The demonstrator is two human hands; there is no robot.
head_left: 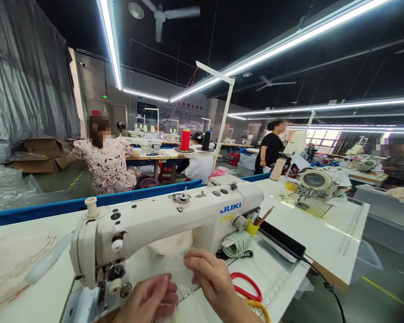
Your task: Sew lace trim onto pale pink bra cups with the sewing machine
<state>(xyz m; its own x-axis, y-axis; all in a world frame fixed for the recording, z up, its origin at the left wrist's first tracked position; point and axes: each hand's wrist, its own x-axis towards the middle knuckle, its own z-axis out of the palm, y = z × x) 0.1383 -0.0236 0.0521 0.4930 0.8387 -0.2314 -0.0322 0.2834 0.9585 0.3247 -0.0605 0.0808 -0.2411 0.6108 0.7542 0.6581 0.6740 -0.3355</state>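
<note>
A white JUKI sewing machine (175, 215) stands on the table before me. Under its arm, sheer white fabric (175, 269) spreads between my hands, with a fringed or gathered strip along its lower part. My left hand (151, 296), right of the needle area, has its fingers curled onto the fabric. My right hand (210, 276) pinches the cloth with thumb and fingertips, in front of the machine's pillar. Beside my right wrist lie scissors with a red handle (247, 285) and another tool with a yellow-orange handle (259, 309).
Right of the machine are a coil of pale cord (236, 244), a yellow cup (252, 228) with pens and a black phone-like device (283, 240). Cream fabric (16, 260) lies at left. A second sewing machine (314, 184) stands at right. Several people work further back.
</note>
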